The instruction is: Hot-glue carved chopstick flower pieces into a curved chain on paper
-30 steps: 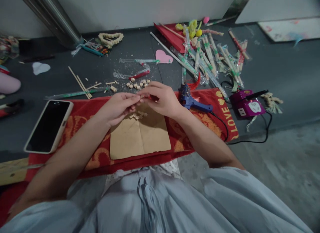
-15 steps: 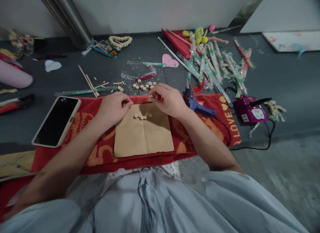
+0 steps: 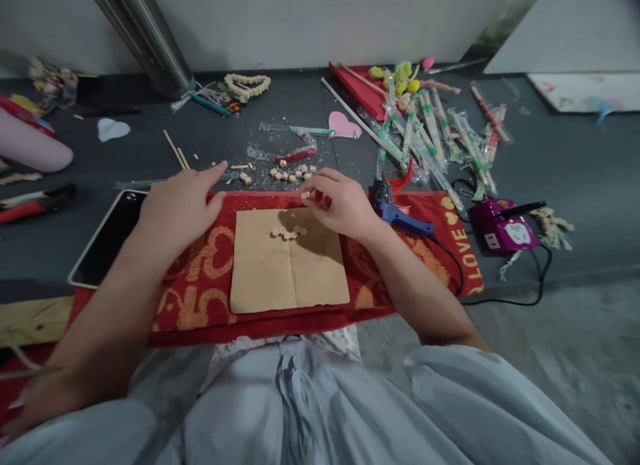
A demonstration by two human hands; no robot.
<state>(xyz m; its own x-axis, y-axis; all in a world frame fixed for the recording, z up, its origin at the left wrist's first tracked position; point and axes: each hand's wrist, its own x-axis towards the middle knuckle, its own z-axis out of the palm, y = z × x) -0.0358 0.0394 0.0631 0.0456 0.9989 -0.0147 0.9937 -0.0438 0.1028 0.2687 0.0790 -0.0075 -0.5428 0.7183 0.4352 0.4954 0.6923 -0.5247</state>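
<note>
Presently, right hand [image 3: 343, 204] pinches a piece [image 3: 305, 195]; open left hand [image 3: 177, 206], if sweeping, could push phone [image 3: 104, 242] off surface's [image 3: 525, 165] near edge.

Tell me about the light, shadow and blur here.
Head view: dim light overall; a soft shadow falls on the square tan cardboard sheet near the bare right hand; head view: pale streaks on the silver metal pole; head view: yellow LOVE lettering readable, though soft.

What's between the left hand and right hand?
In the head view, between the left hand and the right hand, there's a strip of red towel, with the far edge of the tan card just nearer the wearer.
</note>
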